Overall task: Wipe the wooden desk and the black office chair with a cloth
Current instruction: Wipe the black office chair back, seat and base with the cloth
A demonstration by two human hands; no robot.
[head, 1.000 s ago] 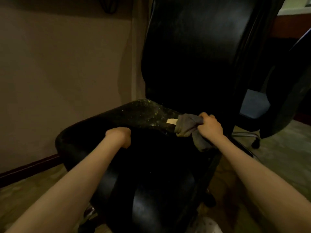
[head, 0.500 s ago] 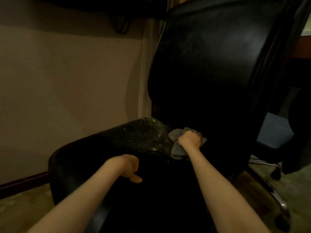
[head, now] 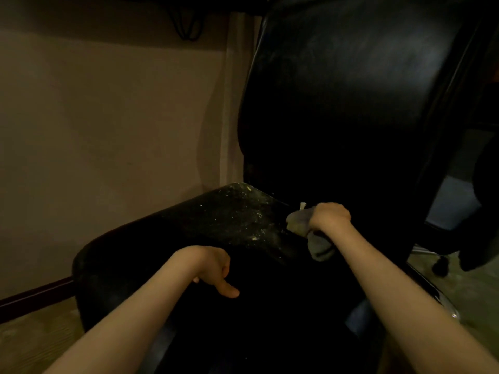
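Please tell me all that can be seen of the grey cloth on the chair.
The cloth is grey, soft-looking fabric, bunched into a wad. The right hand grips it from above; a loose end hangs below the hand. A small pale tag sticks up at its top. It lies at the rear of the seat, near the backrest, beside a dusty, speckled patch.

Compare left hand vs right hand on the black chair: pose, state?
The right hand grips a bunched grey cloth at the seat's rear crease; the left hand holds nothing. The right hand's fingers curl tight; the left hand's hang loosely, one digit extended. Both are over the black leather office chair's seat.
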